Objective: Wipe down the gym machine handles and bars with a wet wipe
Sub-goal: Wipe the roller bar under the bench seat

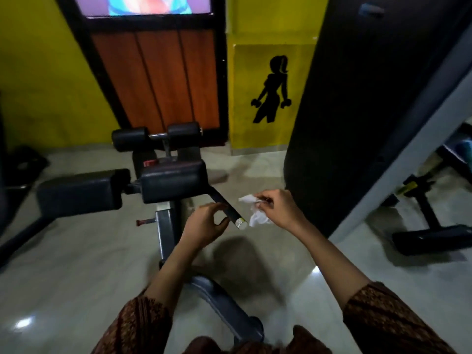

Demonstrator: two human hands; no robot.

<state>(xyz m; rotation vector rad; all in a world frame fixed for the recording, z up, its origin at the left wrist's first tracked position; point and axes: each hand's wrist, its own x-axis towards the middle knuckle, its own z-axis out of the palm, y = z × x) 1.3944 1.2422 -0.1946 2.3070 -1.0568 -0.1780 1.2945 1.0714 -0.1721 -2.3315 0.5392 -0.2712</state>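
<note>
Yellow-walled gym, pale glossy floor [76,264]. Left hand [204,226] half open, fingers curled loosely about the black machine handle [226,204], gripping nothing. Right hand [277,208] pinches a crumpled white wet wipe [255,213], just beside the handle's silver-capped end.
</note>
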